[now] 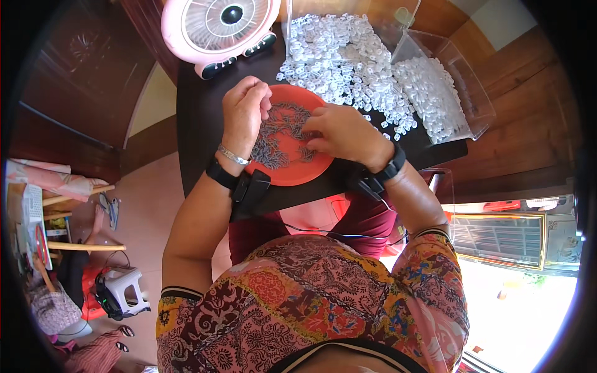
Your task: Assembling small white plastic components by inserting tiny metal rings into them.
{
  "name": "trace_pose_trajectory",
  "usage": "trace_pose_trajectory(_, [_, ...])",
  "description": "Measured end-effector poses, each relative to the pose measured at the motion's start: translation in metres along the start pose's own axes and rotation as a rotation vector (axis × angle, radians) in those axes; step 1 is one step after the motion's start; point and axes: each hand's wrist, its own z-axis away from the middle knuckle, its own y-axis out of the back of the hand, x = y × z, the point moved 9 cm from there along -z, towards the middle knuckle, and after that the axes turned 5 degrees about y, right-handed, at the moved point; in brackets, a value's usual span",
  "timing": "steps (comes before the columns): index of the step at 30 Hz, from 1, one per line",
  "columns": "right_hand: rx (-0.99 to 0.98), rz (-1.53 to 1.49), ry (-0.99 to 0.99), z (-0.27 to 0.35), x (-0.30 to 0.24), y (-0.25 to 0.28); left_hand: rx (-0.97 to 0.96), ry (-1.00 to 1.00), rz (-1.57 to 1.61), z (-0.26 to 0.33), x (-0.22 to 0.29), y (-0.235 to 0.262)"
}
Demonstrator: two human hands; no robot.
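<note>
A round red-orange plate [301, 177] rests on the dark table, with many small grey screw-like pieces [268, 153] scattered over it. At the plate's left rim, my left hand [244, 110] is raised with its fingers curled closed; what they hold is hidden. My right hand [349, 138] reaches over the plate's right side. Its fingers are bent together close above the grey pieces, and whatever is between them is too small to make out. A thin yellowish strand [285, 124] seems to run across the plate between the two hands.
Small clear plastic pieces [348, 62] lie heaped behind the plate, spilling from a transparent bin. More fill a second clear bin [479, 124] at the right. A pink fan [221, 31] stands at the far left of the dark table [202, 124].
</note>
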Motion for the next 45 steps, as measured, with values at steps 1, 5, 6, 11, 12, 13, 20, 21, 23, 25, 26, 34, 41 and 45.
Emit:
trace_pose_trajectory(1, [-0.028,0.081,-0.025,-0.003,0.002,-0.01,0.005,0.011,0.0,0.0,-0.001,0.0])
trace_pose_trajectory(5, [-0.029,0.224,-0.082,-0.02,0.008,-0.026,0.018,0.022,0.008,0.001,-0.001,0.001])
trace_pose_trajectory(6, [-0.012,0.268,-0.095,-0.023,0.013,-0.029,0.012,0.021,0.004,0.001,0.0,0.0])
trace_pose_trajectory(11, [0.109,0.201,-0.084,-0.036,0.018,-0.018,0.017,0.035,0.004,-0.001,-0.003,0.002])
trace_pose_trajectory(12, [0.147,0.092,-0.12,-0.036,0.022,-0.011,0.012,0.038,0.003,-0.001,-0.003,0.001])
trace_pose_trajectory(13, [0.18,0.014,-0.127,-0.037,0.028,-0.006,0.007,0.041,0.001,-0.002,-0.003,0.001])
trace_pose_trajectory(20, [0.349,-1.266,-0.287,-0.045,0.056,-0.013,-0.082,0.095,-0.104,0.0,-0.014,-0.006])
trace_pose_trajectory(21, [0.382,-1.298,-0.315,-0.043,0.057,-0.015,-0.111,0.111,-0.107,0.0,-0.016,-0.008])
trace_pose_trajectory(23, [0.401,-1.294,-0.304,-0.041,0.057,-0.019,-0.151,0.126,-0.103,0.002,-0.017,-0.013])
trace_pose_trajectory(25, [0.42,-1.249,-0.309,-0.04,0.057,-0.021,-0.165,0.14,-0.103,0.003,-0.019,-0.015])
trace_pose_trajectory(26, [0.424,-1.252,-0.306,-0.04,0.058,-0.024,-0.184,0.151,-0.097,0.003,-0.02,-0.018])
trace_pose_trajectory(34, [0.483,-0.723,-0.161,-0.033,0.042,0.002,-0.227,0.193,-0.102,0.006,-0.021,-0.023])
trace_pose_trajectory(41, [0.722,-0.148,-0.356,-0.004,0.091,0.052,-0.319,0.15,-0.359,0.005,-0.023,-0.028])
trace_pose_trajectory(45, [0.604,0.022,-0.515,0.014,0.132,0.048,-0.306,0.154,-0.364,0.007,-0.021,-0.031])
